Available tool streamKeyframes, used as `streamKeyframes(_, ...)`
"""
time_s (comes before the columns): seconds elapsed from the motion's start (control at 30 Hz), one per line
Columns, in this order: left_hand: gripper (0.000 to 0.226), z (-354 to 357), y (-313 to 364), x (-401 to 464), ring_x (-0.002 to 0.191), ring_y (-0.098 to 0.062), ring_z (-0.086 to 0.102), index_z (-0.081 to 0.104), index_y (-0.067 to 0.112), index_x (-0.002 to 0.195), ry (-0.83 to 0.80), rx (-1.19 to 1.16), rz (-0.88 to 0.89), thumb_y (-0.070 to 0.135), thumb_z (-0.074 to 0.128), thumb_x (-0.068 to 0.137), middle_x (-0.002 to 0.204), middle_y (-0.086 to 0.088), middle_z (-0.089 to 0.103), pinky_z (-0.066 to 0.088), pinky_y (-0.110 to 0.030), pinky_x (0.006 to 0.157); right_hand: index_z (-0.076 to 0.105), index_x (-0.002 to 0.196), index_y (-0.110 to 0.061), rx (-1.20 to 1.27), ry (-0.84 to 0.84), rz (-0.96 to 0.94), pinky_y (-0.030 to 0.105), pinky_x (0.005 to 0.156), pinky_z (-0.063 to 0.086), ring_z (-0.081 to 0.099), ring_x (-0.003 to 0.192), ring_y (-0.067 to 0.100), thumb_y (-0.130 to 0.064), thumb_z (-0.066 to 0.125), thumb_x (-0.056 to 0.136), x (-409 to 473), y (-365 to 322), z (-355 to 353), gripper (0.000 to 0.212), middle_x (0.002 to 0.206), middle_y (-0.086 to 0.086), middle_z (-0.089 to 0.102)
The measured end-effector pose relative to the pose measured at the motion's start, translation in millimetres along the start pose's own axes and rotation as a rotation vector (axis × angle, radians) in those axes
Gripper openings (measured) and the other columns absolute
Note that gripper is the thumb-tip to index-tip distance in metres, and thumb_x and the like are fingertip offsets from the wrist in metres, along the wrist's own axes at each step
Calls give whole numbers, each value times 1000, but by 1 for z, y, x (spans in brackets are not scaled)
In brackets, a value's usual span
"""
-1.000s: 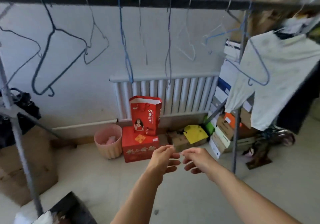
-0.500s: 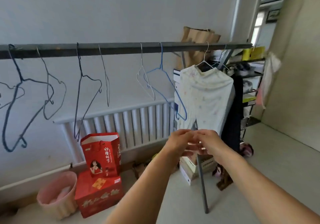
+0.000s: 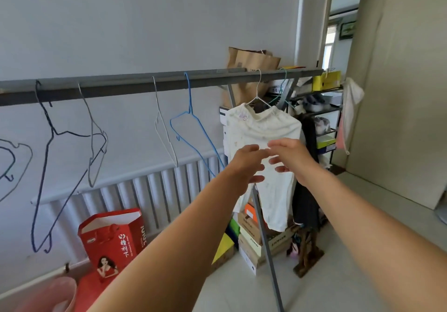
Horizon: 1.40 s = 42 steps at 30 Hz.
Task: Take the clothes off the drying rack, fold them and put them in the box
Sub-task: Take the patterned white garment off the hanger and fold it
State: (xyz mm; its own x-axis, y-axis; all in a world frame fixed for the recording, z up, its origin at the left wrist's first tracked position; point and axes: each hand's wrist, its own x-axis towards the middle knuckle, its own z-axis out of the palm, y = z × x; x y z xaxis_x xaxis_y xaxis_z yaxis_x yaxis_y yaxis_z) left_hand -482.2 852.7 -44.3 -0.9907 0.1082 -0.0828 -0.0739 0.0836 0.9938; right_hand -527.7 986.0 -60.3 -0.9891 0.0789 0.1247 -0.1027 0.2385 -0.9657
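Where fingertips met before, left hand (image 3: 246,164) and right hand (image 3: 292,158) now spread, empty.

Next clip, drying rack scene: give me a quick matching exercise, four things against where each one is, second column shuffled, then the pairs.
Things:
1. white garment
2. blue hanger
3. red gift bag
4. brown paper bag

Places:
A. on the floor below the radiator
B. behind the rail's right end, rising above it
C. bare on the rail, left of the garment
D. on a white wire hanger, behind both hands

Pairs: 1-D, 2-C, 3-A, 4-B
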Motion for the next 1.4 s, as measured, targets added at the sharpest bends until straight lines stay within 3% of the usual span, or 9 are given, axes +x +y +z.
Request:
streamKeyframes(0.23,55,-7,29,49,118,-23,54,38,15,148,103,-8,5,27,59,98,129,-6,52,51,-38,95,64,124,-17,-427,173,-317,40,100,46,52,120,24,-9,42,95,119,-35,-27,36,124,3,61)
streamKeyframes(0.37,55,-17,36,66,116,-23,54,40,15,147,198,-30,-1,28,59,98,126,-5,53,47,-38,93,46,142,-19,-777,152,-241,46,107,36,34,135,34,-14,33,101,165,-43,-23,44,144,13,47)
streamKeyframes(0.43,54,-20,36,70,117,-23,54,41,15,147,236,-20,6,29,58,98,128,-6,53,46,-39,97,49,136,-16,-860,79,-201,46,102,36,38,130,36,-17,30,101,178,-42,-18,39,139,15,48)
streamKeyframes(0.57,49,-25,30,70,119,-24,53,44,14,143,292,-3,-11,27,57,98,124,-6,54,46,-42,102,43,73,-18,-704,46,-223,39,78,37,52,91,32,-23,37,98,190,-33,-3,26,85,8,53)
streamKeyframes(0.7,43,-30,26,67,120,-24,51,48,13,139,308,33,-21,27,56,99,129,-6,54,45,-44,104,61,96,-16,-617,130,-279,36,74,40,56,94,34,-24,40,101,188,-35,4,23,99,9,59)
streamKeyframes(0.83,48,-37,25,68,122,-23,50,45,13,143,329,72,-17,28,57,98,138,-8,52,45,-39,98,59,90,-14,-567,198,-427,34,64,37,55,80,32,-24,41,101,184,-48,-1,23,88,8,61)
streamKeyframes(1.17,57,-46,6,68,142,-27,31,30,21,152,476,515,234,29,52,100,155,-6,32,28,-47,116,65,84,-34,-464,-275,-698,32,70,47,57,71,-6,-19,55,97,131,-24,-28,21,76,-19,62)
streamKeyframes(1.3,28,-57,-5,67,114,-27,54,61,21,118,523,741,258,37,52,97,115,-7,63,43,-37,94,71,93,-18,-426,-362,-695,16,63,40,53,62,-15,-13,59,95,108,-14,-30,13,75,-18,63)
streamKeyframes(1.4,31,-58,-12,62,66,-18,45,49,19,69,377,705,305,36,54,94,66,5,49,37,-33,64,71,93,-14,-384,-376,-682,6,57,37,53,57,-11,-7,58,95,101,-5,-32,15,62,-25,61)
